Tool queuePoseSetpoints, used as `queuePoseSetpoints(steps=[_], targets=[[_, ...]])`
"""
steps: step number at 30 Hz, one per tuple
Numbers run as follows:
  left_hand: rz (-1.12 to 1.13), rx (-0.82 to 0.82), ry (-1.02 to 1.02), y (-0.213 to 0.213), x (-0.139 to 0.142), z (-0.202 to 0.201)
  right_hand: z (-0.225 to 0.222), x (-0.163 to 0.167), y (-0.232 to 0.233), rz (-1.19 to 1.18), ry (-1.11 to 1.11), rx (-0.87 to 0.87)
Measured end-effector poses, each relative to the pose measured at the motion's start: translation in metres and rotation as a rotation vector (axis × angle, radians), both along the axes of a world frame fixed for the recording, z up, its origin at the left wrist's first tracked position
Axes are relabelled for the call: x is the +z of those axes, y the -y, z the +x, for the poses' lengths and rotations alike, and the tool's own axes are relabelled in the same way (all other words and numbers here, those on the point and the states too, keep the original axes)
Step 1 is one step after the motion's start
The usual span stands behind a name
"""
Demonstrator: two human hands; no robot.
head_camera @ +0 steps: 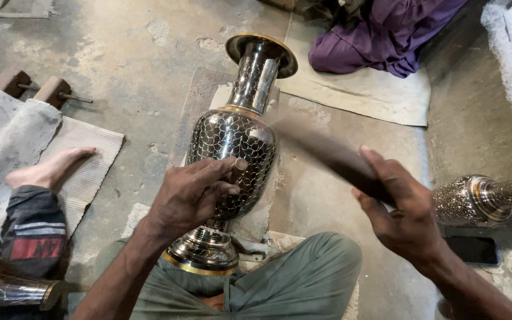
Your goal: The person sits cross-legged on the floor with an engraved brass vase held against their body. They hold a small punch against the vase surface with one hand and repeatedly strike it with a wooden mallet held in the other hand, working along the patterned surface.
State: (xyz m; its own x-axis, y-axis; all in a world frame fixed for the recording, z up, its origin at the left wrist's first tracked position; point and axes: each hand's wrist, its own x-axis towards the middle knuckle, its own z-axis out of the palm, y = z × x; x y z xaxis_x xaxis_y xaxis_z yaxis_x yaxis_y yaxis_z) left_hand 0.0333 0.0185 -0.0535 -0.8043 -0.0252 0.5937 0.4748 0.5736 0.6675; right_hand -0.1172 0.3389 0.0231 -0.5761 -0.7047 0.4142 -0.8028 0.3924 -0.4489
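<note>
Engraving is under way, it seems. The vase (232, 142) lies centre, mouth toward 12 o'clock. The left hand (191, 195) pinches a chisel (238, 169) against its belly; the right hand (401, 207), at 3 o'clock, grips a blurred hammer (327, 151). The next blow needs the chisel steady.

Wore loose grey-green trousers (303, 278), creased at the knees. Showed bare forearms with no sleeves, no watch and no rings on left hand (191, 195) or right hand (401, 207). Had short nails on thick fingers, and wrists free of bands or cuffs.
</note>
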Motion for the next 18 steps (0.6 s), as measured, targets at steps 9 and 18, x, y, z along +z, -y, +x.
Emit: queuePoseSetpoints(steps=[9, 18], targets=[[0.013, -0.021, 0.043, 0.001, -0.001, -0.004, -0.012, -0.015, -0.01, 0.106, -0.282, 0.121], [-0.031, -0.014, 0.022, 0.003, -0.007, -0.01, -0.007, -0.005, -0.009, 0.039, -0.063, 0.049]])
